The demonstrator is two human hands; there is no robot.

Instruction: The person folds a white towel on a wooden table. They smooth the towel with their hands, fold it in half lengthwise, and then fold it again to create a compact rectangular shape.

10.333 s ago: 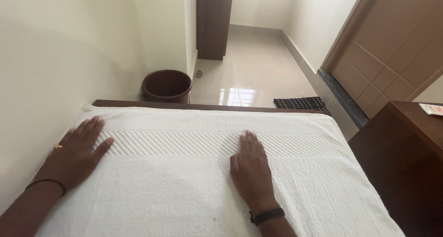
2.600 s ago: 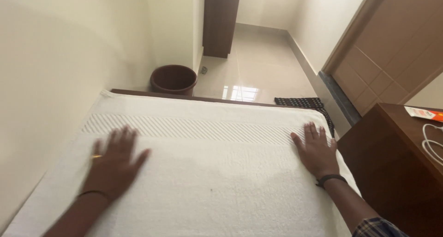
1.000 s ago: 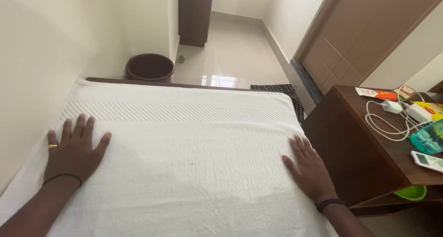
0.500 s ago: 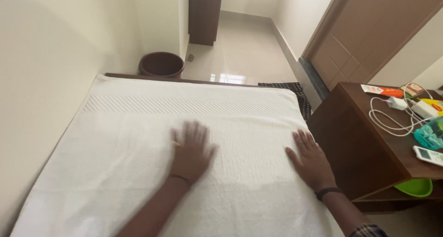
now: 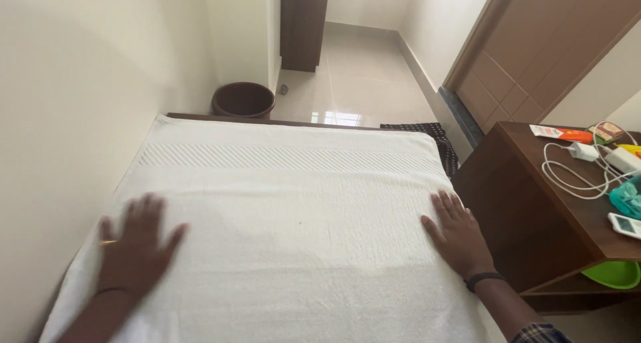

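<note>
Both hands lay flat on a white towel, spreading it smooth.

The left hand [image 5: 137, 249], blurred, was open with fingers splayed, palm down near the towel's [image 5: 294, 209] left edge by the wall; the right hand [image 5: 457, 233] was likewise open and flat at the towel's right edge, gripping nothing. The towel covered the whole surface between and ahead of the hands, its ribbed band running straight across beyond the fingertips. Judging by how it lay, the spreading looked nearly done: the middle and far end sat flat, with only faint unevenness near the wrists left to press out. A brown bucket [image 5: 244, 100] stood past the far edge; a wooden side table [image 5: 534, 203] stood just right of the right hand.
</note>
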